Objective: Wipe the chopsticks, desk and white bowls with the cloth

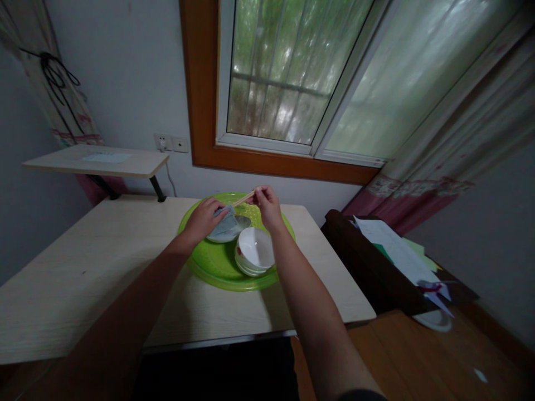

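A round green basin (pixel 209 267) sits on the pale wooden table (pixel 83 267). Inside it are stacked white bowls (pixel 254 252) and a smaller white dish (pixel 240 224) behind them. My left hand (pixel 204 218) is closed on a grey-blue cloth (pixel 225 221), pressing it round the lower end of wooden chopsticks (pixel 243 198). My right hand (pixel 266 205) pinches the upper end of the chopsticks above the basin.
A small wall shelf (pixel 96 160) juts out at the back left, by a socket (pixel 171 143). A dark wooden cabinet (pixel 376 278) with papers (pixel 397 248) stands to the right of the table. Window and curtains fill the wall behind.
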Demonstrator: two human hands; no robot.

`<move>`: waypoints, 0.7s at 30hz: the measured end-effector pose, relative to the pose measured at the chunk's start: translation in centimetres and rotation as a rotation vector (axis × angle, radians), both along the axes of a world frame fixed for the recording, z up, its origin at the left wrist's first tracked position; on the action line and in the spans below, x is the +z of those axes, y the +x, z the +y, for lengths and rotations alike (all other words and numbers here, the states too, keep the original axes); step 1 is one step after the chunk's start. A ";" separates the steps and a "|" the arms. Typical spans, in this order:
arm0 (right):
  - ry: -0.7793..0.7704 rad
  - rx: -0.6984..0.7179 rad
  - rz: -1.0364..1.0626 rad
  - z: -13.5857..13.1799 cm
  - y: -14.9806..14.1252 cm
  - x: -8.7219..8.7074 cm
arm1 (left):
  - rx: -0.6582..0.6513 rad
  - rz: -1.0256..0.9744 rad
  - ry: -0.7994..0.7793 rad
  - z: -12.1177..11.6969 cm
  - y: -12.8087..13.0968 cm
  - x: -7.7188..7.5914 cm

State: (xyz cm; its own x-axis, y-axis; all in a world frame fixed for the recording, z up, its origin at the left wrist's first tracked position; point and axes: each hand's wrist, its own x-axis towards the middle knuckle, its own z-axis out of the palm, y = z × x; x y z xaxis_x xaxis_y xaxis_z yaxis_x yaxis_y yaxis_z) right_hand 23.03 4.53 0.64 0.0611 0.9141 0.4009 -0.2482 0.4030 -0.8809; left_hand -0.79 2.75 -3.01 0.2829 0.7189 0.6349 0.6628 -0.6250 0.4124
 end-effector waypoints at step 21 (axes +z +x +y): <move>0.052 -0.066 -0.062 -0.2 -0.3 -0.1 | -0.057 0.023 0.042 -0.2 0.3 0.1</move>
State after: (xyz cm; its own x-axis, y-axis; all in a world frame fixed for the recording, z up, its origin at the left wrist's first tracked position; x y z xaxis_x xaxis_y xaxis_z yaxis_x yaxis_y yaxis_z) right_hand 22.75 4.35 0.51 0.0946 0.8865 0.4530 -0.1654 0.4627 -0.8709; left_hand -0.52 2.57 -2.89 0.3372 0.6740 0.6573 0.6344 -0.6785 0.3702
